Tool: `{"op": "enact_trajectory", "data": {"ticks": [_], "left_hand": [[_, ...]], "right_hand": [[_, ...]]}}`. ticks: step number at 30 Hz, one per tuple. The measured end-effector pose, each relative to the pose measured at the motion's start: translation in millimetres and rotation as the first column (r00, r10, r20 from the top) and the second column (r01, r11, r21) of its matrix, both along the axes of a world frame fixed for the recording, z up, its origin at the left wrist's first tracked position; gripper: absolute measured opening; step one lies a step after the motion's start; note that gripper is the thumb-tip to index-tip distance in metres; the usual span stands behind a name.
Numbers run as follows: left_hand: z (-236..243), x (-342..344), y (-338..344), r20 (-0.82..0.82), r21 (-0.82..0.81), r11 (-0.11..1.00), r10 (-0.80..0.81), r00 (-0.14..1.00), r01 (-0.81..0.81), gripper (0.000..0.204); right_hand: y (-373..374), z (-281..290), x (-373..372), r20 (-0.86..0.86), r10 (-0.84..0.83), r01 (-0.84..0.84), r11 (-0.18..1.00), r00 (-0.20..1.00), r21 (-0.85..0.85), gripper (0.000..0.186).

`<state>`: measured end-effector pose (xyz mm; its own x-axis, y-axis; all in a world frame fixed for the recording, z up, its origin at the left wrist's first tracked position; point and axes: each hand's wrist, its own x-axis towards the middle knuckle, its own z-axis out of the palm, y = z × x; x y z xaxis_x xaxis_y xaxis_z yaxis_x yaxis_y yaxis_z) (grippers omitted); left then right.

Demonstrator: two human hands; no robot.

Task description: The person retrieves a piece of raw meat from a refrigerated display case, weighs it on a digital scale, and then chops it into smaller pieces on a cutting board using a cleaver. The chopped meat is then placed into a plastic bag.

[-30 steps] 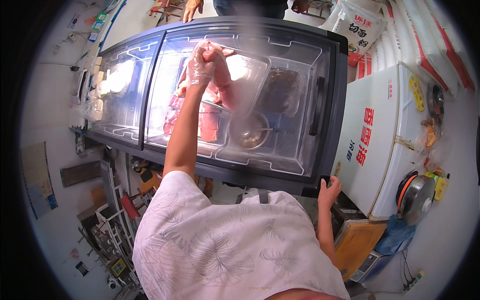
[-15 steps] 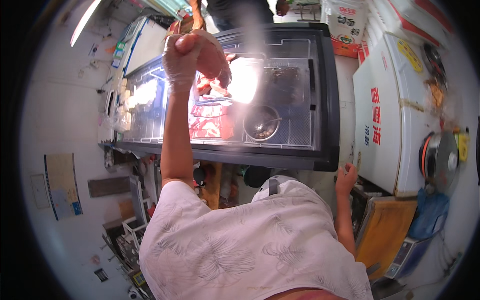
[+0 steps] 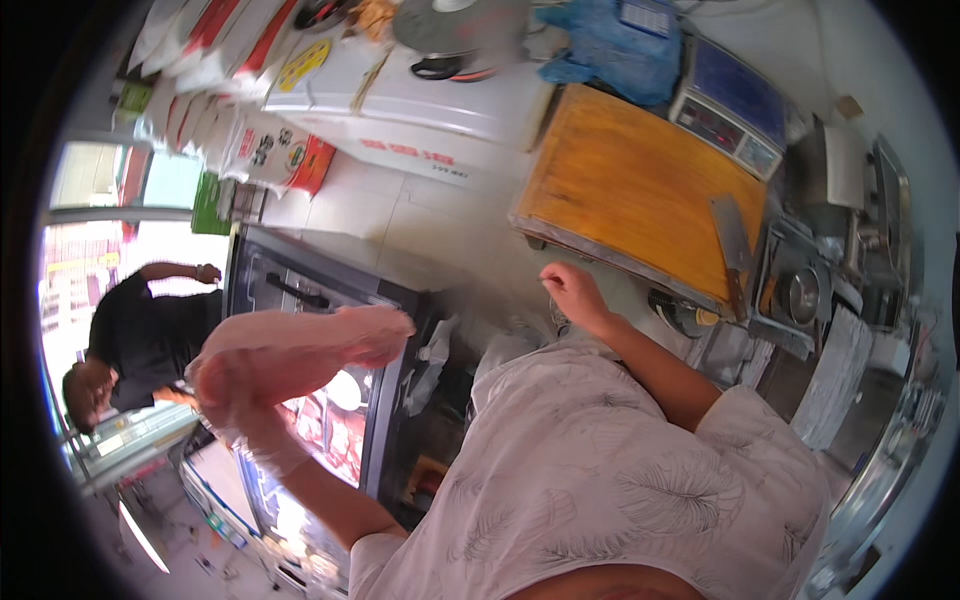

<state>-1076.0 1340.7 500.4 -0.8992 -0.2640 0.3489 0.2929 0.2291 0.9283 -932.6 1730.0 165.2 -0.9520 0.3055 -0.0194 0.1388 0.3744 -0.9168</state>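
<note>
Left hand (image 3: pixel 235 405) grips one pink cut of meat (image 3: pixel 300 350); right hand (image 3: pixel 572 292) loosely curled, empty, near one orange board (image 3: pixel 630 190); red-white boxes (image 3: pixel 270 150) stacked beyond.

Left arm is reaching out, elbow bent, forearm rising to the gloved left hand (image 3: pixel 235 400), whose fingers are closing in a full grip. Right arm is extending forward, bare, its right hand (image 3: pixel 572 292) curling loosely, holding nothing, fingers partly flexed.

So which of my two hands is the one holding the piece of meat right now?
Your left hand, gloved and raised in front of the glass-topped freezer, grips the long pale piece of raw meat. Your right hand is bare and holds nothing, near the orange cutting board.
</note>
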Motion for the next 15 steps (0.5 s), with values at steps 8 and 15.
{"op": "enact_trajectory", "data": {"ticks": [8,15], "left_hand": [[-46.8,31.5,273.8,0.219,-0.206,0.833,-0.473,0.854,0.514,0.033],[-123.6,20.7,466.8,0.491,0.284,0.818,-0.572,0.657,0.500,0.024]], "right_hand": [[134.4,16.1,151.0,0.092,-0.605,0.583,0.790,0.791,0.187,0.013],[215.2,15.1,250.6,0.068,-0.817,0.780,0.569,0.573,0.261,0.015]]}}
